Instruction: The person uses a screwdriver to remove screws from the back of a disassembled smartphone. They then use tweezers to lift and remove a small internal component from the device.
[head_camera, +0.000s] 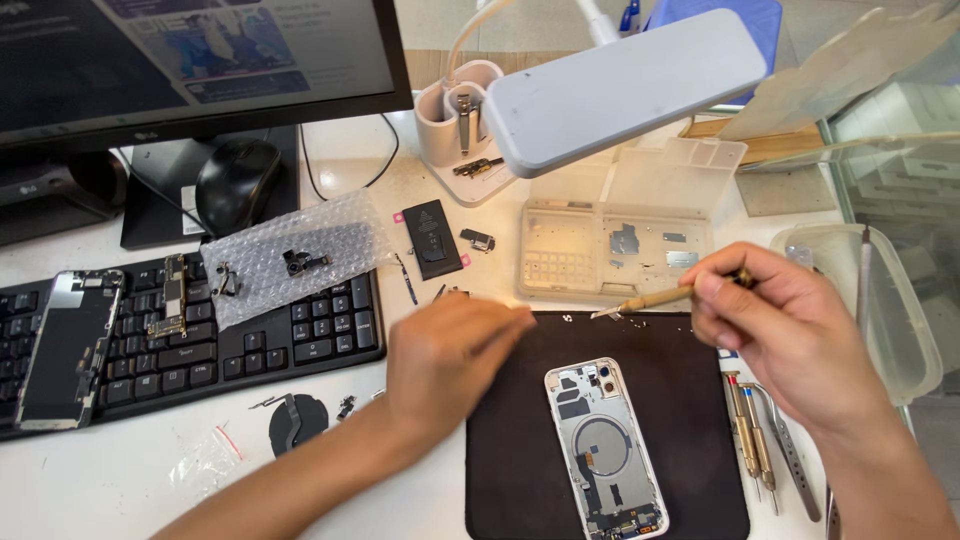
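and here we are over the bench (90, 480), white and crowded. the right hand (790, 335) is pinched shut on a slim tool with a pale handle (655, 298), its tip pointing left and down to the top edge of the black mat (510, 470), right where a few tiny bright bits lie. the left hand (445, 355) hovers palm down at the mat's upper left corner, fingers curled loosely with nothing in them that shows; whether the fingertips touch the mat, cannot tell.

the opened phone shell (605, 450) lies face up in the middle of the mat, between the two hands and a little nearer the camera, its insides bare, a round coil showing in its middle. neither hand touches it.

just behind the mat sits a clear parts tray (615, 245) with small metal plates in its compartments. to its left, a black battery (432, 238) lies flat on the bench. further left, a sheet of bubble wrap (300, 255) with small phone parts on it rests over the top of a black keyboard (250, 345), and a phone screen (68, 350) lies across the keyboard's left end. a white lamp head (625, 85) hangs over the tray. right of the mat, screwdrivers and tweezers (765, 445) lie side by side.
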